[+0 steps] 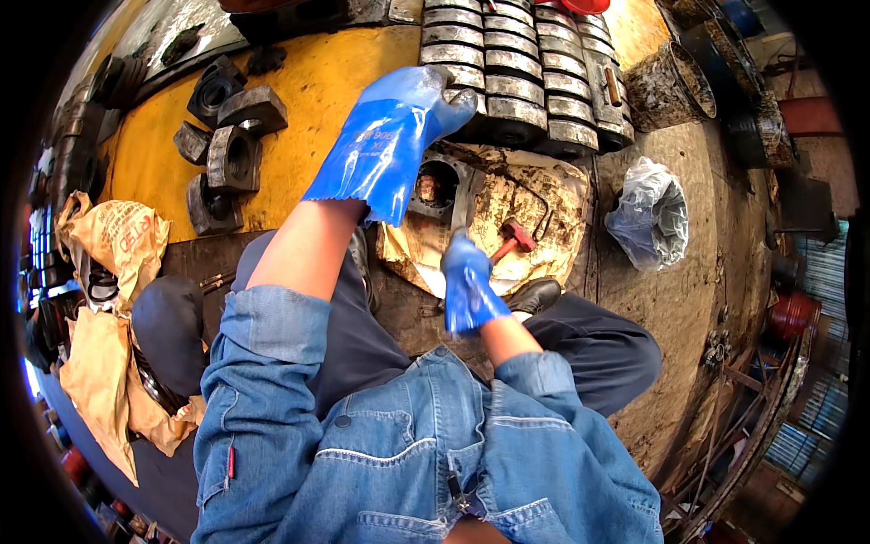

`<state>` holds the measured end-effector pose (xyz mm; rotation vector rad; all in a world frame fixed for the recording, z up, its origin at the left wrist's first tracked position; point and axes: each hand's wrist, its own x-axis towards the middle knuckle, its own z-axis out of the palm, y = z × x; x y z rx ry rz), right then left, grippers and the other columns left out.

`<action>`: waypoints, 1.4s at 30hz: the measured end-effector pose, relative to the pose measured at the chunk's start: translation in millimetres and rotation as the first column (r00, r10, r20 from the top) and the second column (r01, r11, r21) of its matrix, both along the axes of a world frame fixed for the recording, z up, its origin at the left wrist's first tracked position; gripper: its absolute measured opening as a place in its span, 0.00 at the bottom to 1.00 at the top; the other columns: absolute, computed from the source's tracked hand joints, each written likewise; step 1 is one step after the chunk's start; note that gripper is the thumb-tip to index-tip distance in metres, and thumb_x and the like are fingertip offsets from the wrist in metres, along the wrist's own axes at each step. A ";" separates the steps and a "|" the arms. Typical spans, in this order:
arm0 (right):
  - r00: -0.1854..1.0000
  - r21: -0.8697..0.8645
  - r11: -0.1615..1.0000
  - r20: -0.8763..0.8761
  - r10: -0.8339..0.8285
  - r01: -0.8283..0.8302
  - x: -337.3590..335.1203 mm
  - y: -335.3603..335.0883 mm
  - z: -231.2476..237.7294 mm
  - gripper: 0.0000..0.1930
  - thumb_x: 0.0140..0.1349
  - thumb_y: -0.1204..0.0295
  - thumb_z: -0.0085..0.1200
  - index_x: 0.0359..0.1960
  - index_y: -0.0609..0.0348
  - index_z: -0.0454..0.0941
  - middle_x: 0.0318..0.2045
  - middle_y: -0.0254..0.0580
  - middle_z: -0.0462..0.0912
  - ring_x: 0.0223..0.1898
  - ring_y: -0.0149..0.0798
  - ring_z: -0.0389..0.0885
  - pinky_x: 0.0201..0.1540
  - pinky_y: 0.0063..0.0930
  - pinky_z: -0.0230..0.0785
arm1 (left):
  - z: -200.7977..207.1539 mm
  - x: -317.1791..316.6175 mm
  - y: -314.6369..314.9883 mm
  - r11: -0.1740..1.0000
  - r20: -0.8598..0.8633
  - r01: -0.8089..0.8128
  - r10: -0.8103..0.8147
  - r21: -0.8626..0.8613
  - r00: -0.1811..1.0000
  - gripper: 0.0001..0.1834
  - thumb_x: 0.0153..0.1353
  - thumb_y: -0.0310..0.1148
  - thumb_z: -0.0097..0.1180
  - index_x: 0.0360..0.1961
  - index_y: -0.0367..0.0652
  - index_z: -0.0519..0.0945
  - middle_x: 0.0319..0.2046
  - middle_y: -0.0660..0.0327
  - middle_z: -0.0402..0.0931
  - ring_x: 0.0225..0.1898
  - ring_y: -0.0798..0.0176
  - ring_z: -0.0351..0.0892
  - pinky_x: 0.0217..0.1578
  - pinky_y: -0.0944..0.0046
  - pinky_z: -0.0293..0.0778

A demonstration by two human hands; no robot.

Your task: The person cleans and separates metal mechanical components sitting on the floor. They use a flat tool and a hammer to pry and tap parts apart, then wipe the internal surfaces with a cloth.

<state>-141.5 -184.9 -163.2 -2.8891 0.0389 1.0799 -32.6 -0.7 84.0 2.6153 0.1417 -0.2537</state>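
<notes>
My left hand, in a long blue rubber glove, is over the near end of the leftmost row of stacked metal rings. Its thumb stands apart from the bent, grey-smudged fingers, and nothing shows between them. Closed and slightly blurred, my right hand in a blue glove hovers over a stained, yellowish sheet. What it grips is hidden. Beside it is a red-headed tool, its handle angled toward the hand; whether they touch I cannot tell. A metal block with a round bore lies on the sheet.
Several large hex nuts lie on the yellow surface at left. Brown paper sacks are beside my left knee. A clear plastic bag and a dirty metal bucket stand at right. My shoe is by the sheet.
</notes>
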 end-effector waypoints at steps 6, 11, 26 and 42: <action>0.998 0.048 0.999 0.059 0.000 -0.003 73.5 -6.7 33.6 0.19 0.66 0.68 0.47 0.57 0.59 0.74 0.51 0.55 0.83 0.50 0.55 0.84 0.50 0.44 0.79 | 0.8 -5.7 0.4 0.999 0.038 -0.030 0.029 0.029 0.999 0.32 0.59 0.57 0.58 0.61 0.51 0.78 0.50 0.52 0.83 0.54 0.49 0.81 0.58 0.54 0.74; 0.992 0.020 0.992 -0.012 0.125 -0.125 -11.2 -46.0 32.2 0.19 0.71 0.66 0.38 0.58 0.59 0.71 0.51 0.63 0.81 0.51 0.58 0.83 0.50 0.50 0.76 | -0.4 -1.2 2.7 0.997 0.025 -0.040 0.039 0.067 0.999 0.31 0.59 0.56 0.59 0.60 0.52 0.79 0.50 0.52 0.83 0.53 0.49 0.81 0.56 0.54 0.75; 0.939 0.019 0.970 0.257 0.230 -0.243 59.6 -37.5 33.0 0.18 0.65 0.67 0.49 0.54 0.61 0.72 0.37 0.58 0.86 0.39 0.57 0.87 0.40 0.45 0.80 | -9.4 1.1 27.6 0.986 0.036 -0.144 0.142 0.079 0.989 0.31 0.60 0.58 0.57 0.59 0.52 0.79 0.50 0.55 0.83 0.53 0.50 0.81 0.57 0.55 0.75; 0.703 -0.068 0.716 -0.278 0.655 -0.694 8.1 33.9 52.5 0.33 0.72 0.69 0.38 0.75 0.62 0.43 0.61 0.55 0.76 0.53 0.52 0.82 0.44 0.58 0.78 | -6.9 -6.5 38.4 0.985 0.295 -0.168 0.169 -0.028 0.941 0.28 0.60 0.55 0.57 0.56 0.50 0.82 0.49 0.55 0.83 0.53 0.50 0.81 0.56 0.56 0.75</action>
